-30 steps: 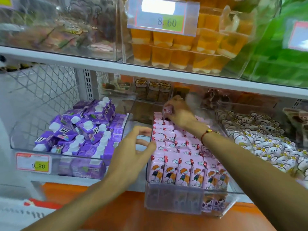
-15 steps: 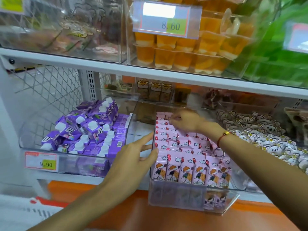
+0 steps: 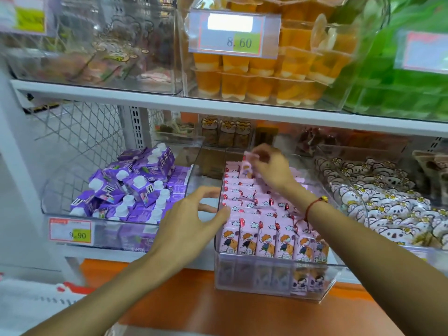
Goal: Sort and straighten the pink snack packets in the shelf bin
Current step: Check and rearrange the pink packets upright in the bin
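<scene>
Price tags read 8.60 (image 3: 234, 33) on the upper shelf and 9.90 (image 3: 70, 231) below. A clear bin (image 3: 271, 286) juts past the shelf edge, packed with pink snack packets (image 3: 264, 238). The right hand (image 3: 271, 169) pinches one packet (image 3: 247, 163) at the back; the left hand (image 3: 191, 221), fingers spread, touches the bin's left wall.

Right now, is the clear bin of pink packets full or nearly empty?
Nearly full: pink packets fill the clear bin in upright rows from front to back.
</scene>
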Demonstrator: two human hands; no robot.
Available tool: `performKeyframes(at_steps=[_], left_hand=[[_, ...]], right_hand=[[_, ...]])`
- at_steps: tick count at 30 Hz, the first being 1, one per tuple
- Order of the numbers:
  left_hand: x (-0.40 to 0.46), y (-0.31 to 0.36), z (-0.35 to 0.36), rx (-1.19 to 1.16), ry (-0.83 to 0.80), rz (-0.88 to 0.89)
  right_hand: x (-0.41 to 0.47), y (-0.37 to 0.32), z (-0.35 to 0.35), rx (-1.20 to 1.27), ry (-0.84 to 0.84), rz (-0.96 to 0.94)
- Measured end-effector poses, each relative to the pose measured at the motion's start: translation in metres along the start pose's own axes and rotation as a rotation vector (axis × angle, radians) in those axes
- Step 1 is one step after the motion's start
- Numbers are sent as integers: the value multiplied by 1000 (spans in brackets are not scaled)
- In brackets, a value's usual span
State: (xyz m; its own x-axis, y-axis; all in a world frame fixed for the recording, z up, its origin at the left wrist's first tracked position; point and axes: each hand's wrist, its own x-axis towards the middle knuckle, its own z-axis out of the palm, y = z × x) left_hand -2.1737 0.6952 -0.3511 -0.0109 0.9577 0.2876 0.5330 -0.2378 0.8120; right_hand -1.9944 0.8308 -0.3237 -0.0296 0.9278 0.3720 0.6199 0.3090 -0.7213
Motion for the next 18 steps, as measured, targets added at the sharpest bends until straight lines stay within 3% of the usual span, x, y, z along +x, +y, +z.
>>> performKeyframes(at_steps=[3, 5, 8, 13, 18], left_hand=[[5, 4, -2, -34, 102, -14], [9, 10, -4, -26, 148, 42], [20, 25, -7, -37, 153, 146], [26, 42, 2, -73, -32, 214], [13, 38, 4, -208, -207, 241]], right_hand=[[-6, -19, -11, 448, 236, 123], [-16, -27, -19, 608, 383, 185], [-43, -36, -33, 754, 459, 255], [-86, -46, -47, 871, 253, 307], [-109, -48, -49, 834, 85, 209]])
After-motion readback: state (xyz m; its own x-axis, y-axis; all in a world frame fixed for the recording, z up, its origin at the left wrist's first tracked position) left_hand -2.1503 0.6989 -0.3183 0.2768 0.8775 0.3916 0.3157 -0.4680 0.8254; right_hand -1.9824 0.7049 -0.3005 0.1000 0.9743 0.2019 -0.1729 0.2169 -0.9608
